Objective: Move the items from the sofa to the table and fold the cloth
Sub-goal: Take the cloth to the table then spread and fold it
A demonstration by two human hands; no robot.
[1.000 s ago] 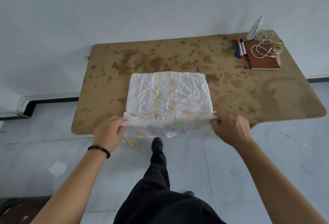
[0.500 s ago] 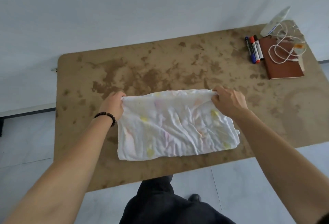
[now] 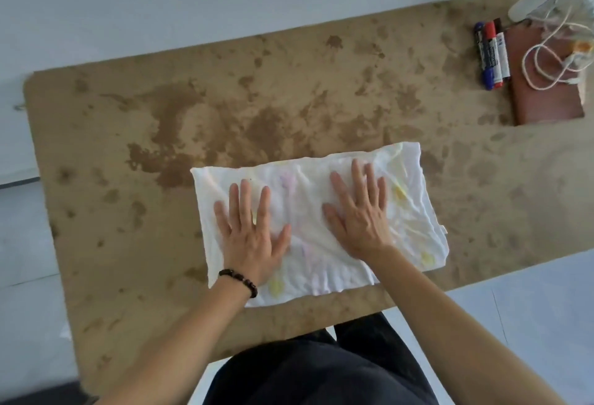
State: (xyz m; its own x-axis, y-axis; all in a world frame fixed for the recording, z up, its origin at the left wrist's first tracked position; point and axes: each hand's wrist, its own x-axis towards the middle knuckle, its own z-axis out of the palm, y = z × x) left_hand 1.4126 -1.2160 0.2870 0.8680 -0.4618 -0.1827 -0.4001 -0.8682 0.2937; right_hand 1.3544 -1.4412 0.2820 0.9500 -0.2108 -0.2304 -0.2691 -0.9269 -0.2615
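Although the table (image 3: 289,99) is blotched with dark stains, it gives a broad, flat bed for the work. Next in size is the cloth (image 3: 308,202), white with faint yellow and pink marks. It lies as a folded oblong near the front edge, a little right of the middle and slightly askew to that edge. Its surface is wrinkled and its right end shows layered hems, so it looks doubled over at least once. The left hand (image 3: 249,234) and right hand (image 3: 363,215) both lie on it palm down, fingers straight and spread, gripping nothing and pressing the layers flat. The left one covers the near left part; the right one sits just right of centre.

I judge the cloth thin, light and limp. It will sag wherever it is unsupported, hold creases only loosely, and slide easily over the hard top. Pinching it at the two corners of one short end, thumb beneath and fingers above, should keep the layers together for a further fold. A grab at the middle would likely bunch it. It is not fragile, so firm pressing will do no harm.

Well apart, at the back right corner, lie a brown notebook (image 3: 543,105), a white cable (image 3: 543,64) coiled on it, and markers (image 3: 491,54) just beside its left edge. Smallest is the dark bead bracelet (image 3: 239,279) on the left wrist.
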